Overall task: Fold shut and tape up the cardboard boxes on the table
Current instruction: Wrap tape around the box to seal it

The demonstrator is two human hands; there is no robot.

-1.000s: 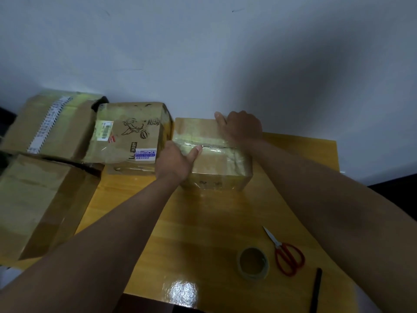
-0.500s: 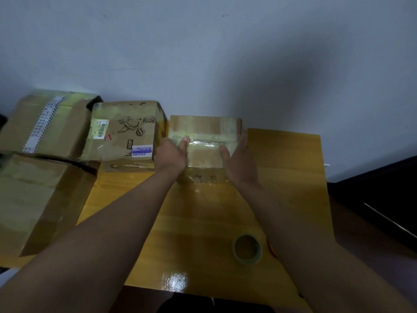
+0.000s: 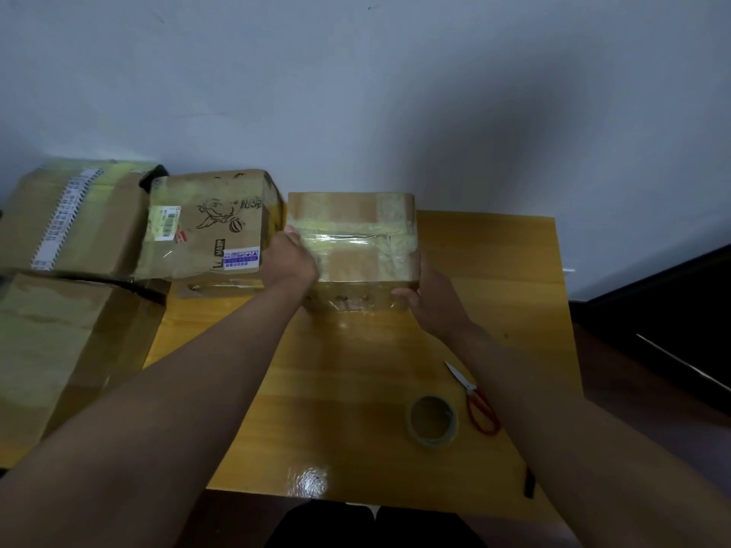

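A small cardboard box (image 3: 356,247), flaps closed and shiny clear tape across its top, stands at the back of the yellow wooden table (image 3: 494,270). My left hand (image 3: 290,257) grips its left side, fingers curled over the top edge. My right hand (image 3: 433,300) holds its front right corner, thumb on the front face. A roll of clear tape (image 3: 432,420) lies near the table's front, with red-handled scissors (image 3: 476,401) just right of it.
A taped box with a cartoon print and labels (image 3: 213,227) touches the small box on the left. Two bigger boxes (image 3: 75,219) (image 3: 59,350) stand further left. A black pen (image 3: 529,482) lies at the table's front right edge. A wall rises behind.
My right hand came off the box's far top edge, passed over the top and now holds the front right corner. My left hand slid onto the left side.
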